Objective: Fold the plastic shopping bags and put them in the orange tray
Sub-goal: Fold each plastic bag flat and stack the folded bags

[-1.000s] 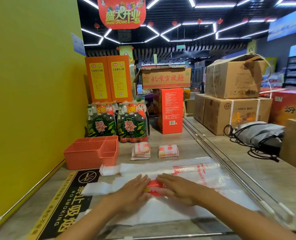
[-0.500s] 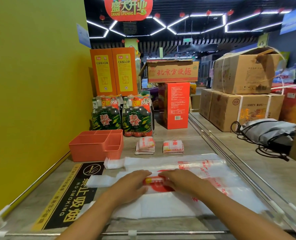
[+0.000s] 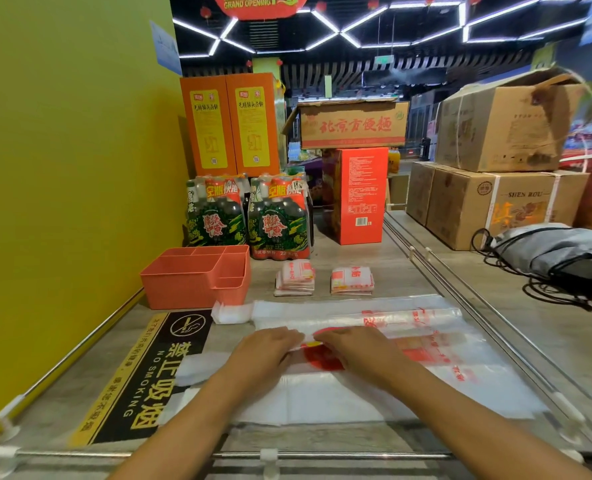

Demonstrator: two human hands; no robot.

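Left hand: the left hand (image 3: 266,353), lower centre of the frame, lies palm-down on the plastic shopping bag (image 3: 374,379), its fingertips curled over the bag's folded edge and seeming to pinch it.
Right hand: the right hand (image 3: 351,351) mirrors it just beside, fingertips nearly touching the left's, bent onto the same fold above the red print; both forearms reach in from the bottom edge.
Bag in hand: spread flat across the counter (image 3: 384,271), mid-fold lengthwise.
Risk: the slick film may well spring open or slide if either hand lifts, and the fold would skew if they part unevenly.
Folded bags: two folded bundles (image 3: 295,278) sit beyond, centre frame, not yet in the tray.
Orange tray: the orange tray (image 3: 183,284) stands left of centre, against the yellow wall.
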